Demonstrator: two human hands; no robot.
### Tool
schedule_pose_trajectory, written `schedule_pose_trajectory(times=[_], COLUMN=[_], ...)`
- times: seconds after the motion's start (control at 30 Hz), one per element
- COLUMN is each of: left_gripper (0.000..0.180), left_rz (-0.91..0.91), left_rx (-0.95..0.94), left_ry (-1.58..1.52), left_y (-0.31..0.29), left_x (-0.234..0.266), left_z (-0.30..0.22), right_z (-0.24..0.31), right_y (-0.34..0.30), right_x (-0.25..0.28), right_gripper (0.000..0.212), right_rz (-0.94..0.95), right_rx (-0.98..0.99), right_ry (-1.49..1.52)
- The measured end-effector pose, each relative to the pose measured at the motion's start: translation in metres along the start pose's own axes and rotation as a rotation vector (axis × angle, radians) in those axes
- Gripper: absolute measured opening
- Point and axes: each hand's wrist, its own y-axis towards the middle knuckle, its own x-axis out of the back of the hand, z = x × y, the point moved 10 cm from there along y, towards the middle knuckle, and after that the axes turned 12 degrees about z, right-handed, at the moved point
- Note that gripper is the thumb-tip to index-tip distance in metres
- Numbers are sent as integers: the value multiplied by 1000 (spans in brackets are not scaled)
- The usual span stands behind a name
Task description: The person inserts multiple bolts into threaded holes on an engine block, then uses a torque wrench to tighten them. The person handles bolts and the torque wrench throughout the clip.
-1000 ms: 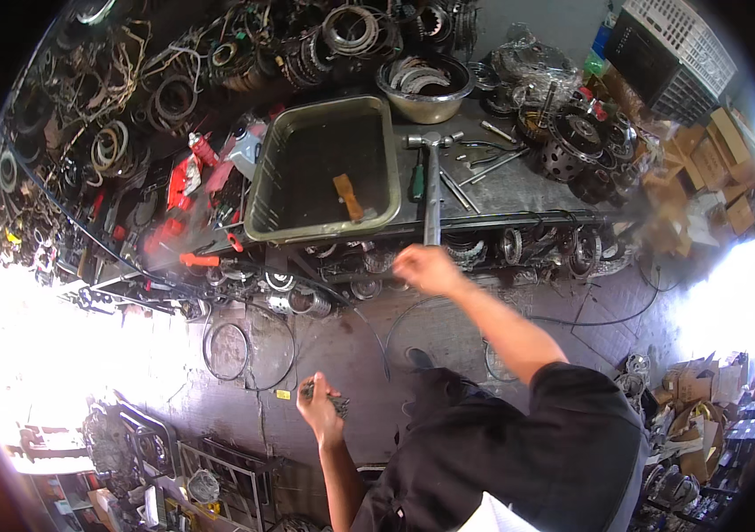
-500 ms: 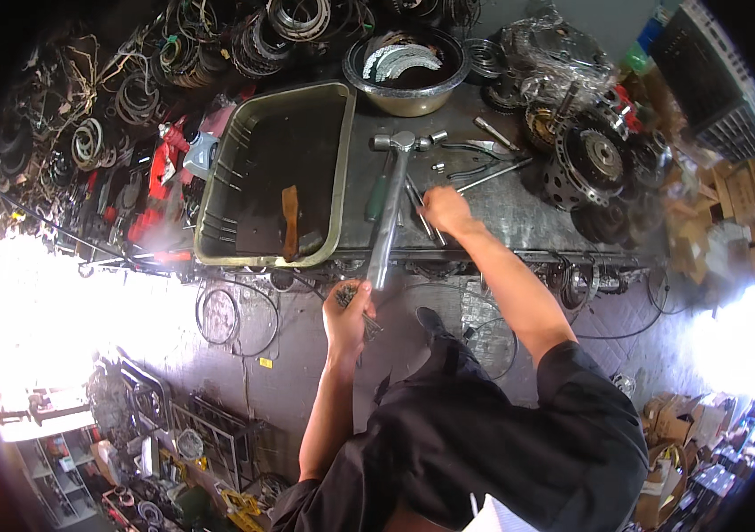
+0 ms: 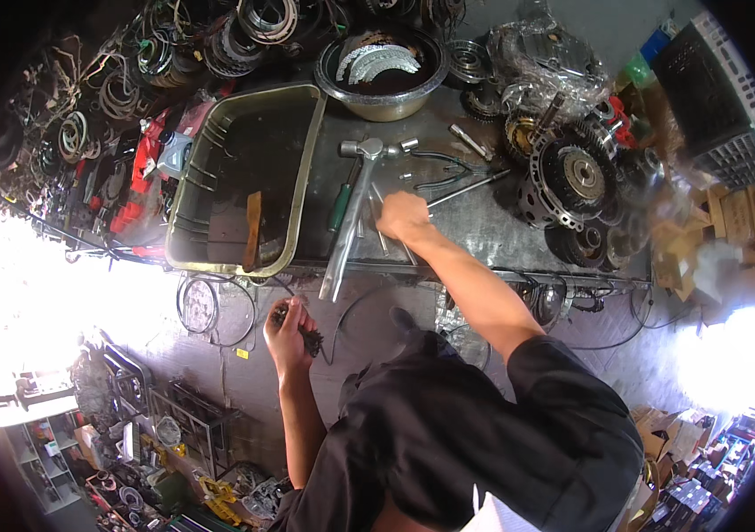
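My left hand (image 3: 288,340), below the bench's front edge, is closed around a handful of small dark pieces (image 3: 310,340) that look like bolts; the fingers hide most of them. Over the bench top, my right hand (image 3: 404,215) has its fingers curled down by several thin metal rods (image 3: 381,232). Whether it grips one of them is hidden. Just left of this hand lies a long-handled metal hammer (image 3: 356,213), its handle end sticking out past the edge. Beside the hammer rests a green-handled screwdriver (image 3: 340,207). Beyond the right hand are pliers (image 3: 450,170) and a slim metal bar (image 3: 470,187).
A shallow tray (image 3: 308,168) with a wooden-handled tool (image 3: 254,229) stands at left. Behind it is a basin (image 3: 383,108) holding curved metal plates. Gear assemblies (image 3: 572,176) crowd the right side. Rings and wires fill the far left; a cable (image 3: 342,324) hangs below the edge.
The view has shifted, moving the bench items left. My left hand has drawn back from the hammer handle toward my body. My right hand has moved slightly left over the rods.
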Motion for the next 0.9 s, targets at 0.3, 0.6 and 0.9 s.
schedule_pose_trajectory(times=[0.3, 0.6, 0.9], left_gripper=[14, 16, 29], left_rz=[-120, 165, 96], left_rx=[9, 0, -322], left_ry=[-35, 18, -610], left_y=[-36, -54, -144], left_x=[26, -4, 138], left_z=[-4, -38, -47], right_z=[-63, 54, 319], right_y=[-151, -307, -320], right_x=[115, 132, -96], right_gripper=[36, 26, 12], right_rz=[-524, -743, 354], right_rx=[-81, 713, 1439], right_ry=[9, 421, -66])
